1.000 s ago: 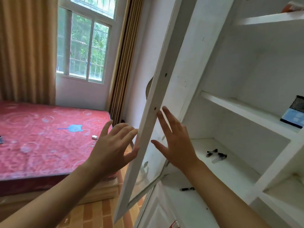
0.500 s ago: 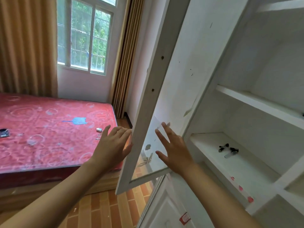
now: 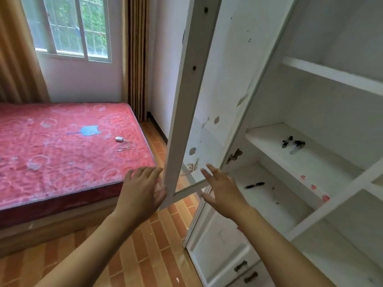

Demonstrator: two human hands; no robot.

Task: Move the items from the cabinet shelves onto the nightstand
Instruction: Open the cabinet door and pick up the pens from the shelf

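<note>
White door (image 3: 186,104) flanked by spread left hand (image 3: 143,191) and right hand (image 3: 223,193).

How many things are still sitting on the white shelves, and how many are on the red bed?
Shelves: 3, namely a small black cluster, a black pen and a thin stick.
Bed: 2, namely a blue swatter and a white charger with cable.
Total: 5

White cabinet shelves (image 3: 306,162) hold small black clips (image 3: 293,142) on one board and a dark pen (image 3: 254,185) on the board below, while a red mattress (image 3: 62,154) nearby carries a white charger with coiled cable (image 3: 124,143).
</note>
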